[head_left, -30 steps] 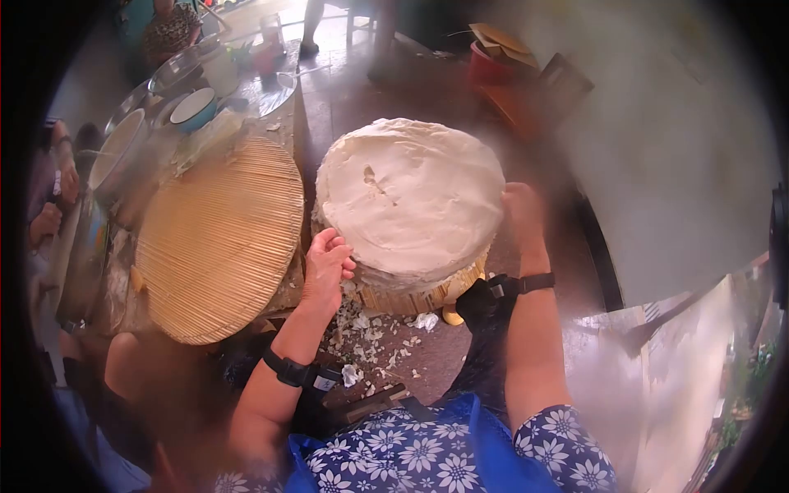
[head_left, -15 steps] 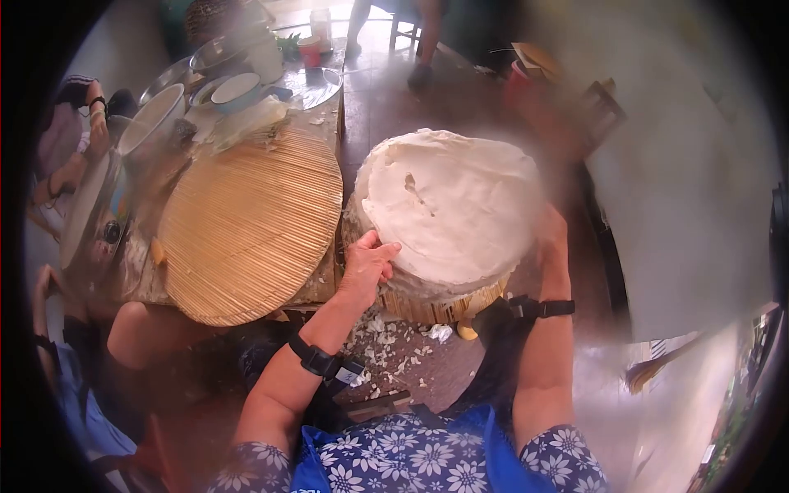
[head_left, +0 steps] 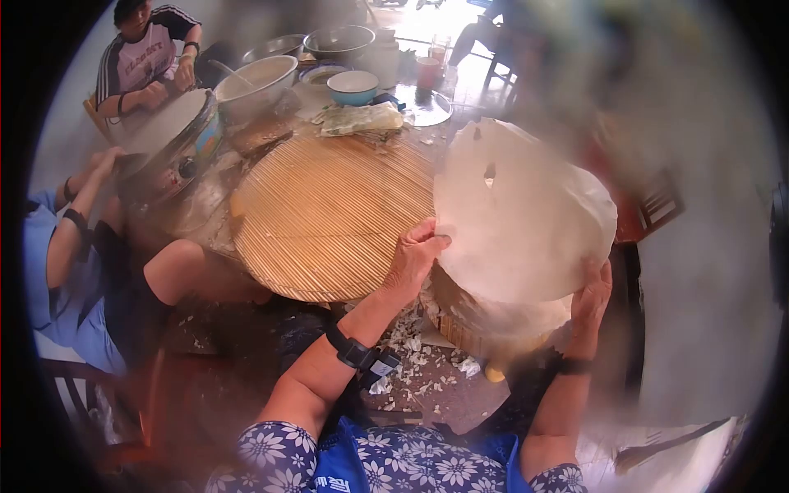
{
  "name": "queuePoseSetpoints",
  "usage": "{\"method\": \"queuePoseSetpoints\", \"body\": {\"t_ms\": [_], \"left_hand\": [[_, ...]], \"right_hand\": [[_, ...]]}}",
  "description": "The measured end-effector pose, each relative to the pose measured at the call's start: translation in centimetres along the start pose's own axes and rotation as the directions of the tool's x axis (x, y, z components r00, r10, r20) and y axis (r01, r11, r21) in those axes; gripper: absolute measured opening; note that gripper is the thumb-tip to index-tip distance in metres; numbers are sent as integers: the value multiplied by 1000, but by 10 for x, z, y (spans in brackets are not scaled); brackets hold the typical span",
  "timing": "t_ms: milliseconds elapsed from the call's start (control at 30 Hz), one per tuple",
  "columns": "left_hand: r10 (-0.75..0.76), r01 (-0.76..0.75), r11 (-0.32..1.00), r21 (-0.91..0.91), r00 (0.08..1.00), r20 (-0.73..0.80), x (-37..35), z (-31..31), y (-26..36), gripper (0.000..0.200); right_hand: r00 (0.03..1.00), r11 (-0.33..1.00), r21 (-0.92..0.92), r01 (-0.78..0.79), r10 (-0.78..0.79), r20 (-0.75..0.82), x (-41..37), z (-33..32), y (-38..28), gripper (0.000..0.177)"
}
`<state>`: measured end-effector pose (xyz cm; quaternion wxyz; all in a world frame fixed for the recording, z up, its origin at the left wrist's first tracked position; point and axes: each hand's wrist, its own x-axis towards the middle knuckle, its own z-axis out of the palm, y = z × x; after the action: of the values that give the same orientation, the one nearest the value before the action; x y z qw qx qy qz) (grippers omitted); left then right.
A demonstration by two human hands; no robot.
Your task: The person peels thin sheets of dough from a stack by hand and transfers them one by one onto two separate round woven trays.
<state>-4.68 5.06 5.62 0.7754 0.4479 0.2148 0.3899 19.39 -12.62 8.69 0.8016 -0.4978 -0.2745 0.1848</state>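
Observation:
A thin, round, off-white sheet [head_left: 526,222], like a flat pancake, is raised and tilted in front of me, with a small torn hole near its top. My left hand [head_left: 415,261] pinches its left edge between thumb and fingers. At the lower right edge, my right hand [head_left: 592,297] grips the sheet, its fingers partly behind it. Beneath the sheet stands a round base with a slatted side [head_left: 481,324], its top mostly hidden. Left of my left hand lies a round slatted mat [head_left: 337,222] on the table, with nothing on it.
Bowls, including a blue one [head_left: 353,89], and a plastic-wrapped packet [head_left: 362,120] stand behind the mat. Two people sit at the left; a sleeve [head_left: 168,20] and a bare knee [head_left: 177,271] show. White scraps [head_left: 415,357] litter the area below the base.
The sheet has come up off the pile on the base and is now tilted in both hands. My view has turned left, bringing more of the table and the people into sight.

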Motion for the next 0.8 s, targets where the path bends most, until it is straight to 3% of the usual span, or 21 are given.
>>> {"method": "queuePoseSetpoints", "body": {"t_ms": [133, 267, 333, 367, 400, 433, 533, 633, 733, 800], "left_hand": [[176, -191, 977, -90, 972, -156, -4, -37, 55, 25], [343, -405, 909, -96, 860, -377, -10, -100, 104, 29], [366, -415, 910, -13, 815, -450, -22, -134, 126, 31], [350, -390, 921, 16, 806, -477, -26, -151, 131, 32], [335, -363, 931, 45, 796, -503, -29, -166, 134, 33], [321, -334, 940, 73, 786, -529, -32, -179, 136, 34], [393, -74, 867, 494, 711, -584, -30, -219, 127, 40], [656, 180, 381, 907, 639, -403, -33, -234, 117, 44], [619, 228, 361, 904, 667, -415, -32, -239, 118, 46], [646, 261, 298, 918, 652, -396, -31, -239, 116, 45]], "right_hand": [[994, 996, 84, -7, -3, 108, -3, 56, 22, 27], [960, 972, 159, -173, 131, 246, -26, 140, 25, 25], [920, 942, 140, -305, 253, 301, -37, 166, 41, 27], [889, 928, 78, -365, 322, 326, -43, 175, 49, 31], [899, 914, 121, -387, 345, 269, -54, 196, 51, 19], [864, 902, 53, -429, 392, 315, -56, 195, 59, 19], [758, 838, -133, -529, 537, 369, -68, 194, 81, 22], [720, 774, -224, -593, 634, 282, -72, 193, 83, 27], [769, 812, -284, -510, 578, 272, -73, 193, 85, 38], [850, 855, -406, -323, 451, 273, -73, 194, 95, 44]]}}
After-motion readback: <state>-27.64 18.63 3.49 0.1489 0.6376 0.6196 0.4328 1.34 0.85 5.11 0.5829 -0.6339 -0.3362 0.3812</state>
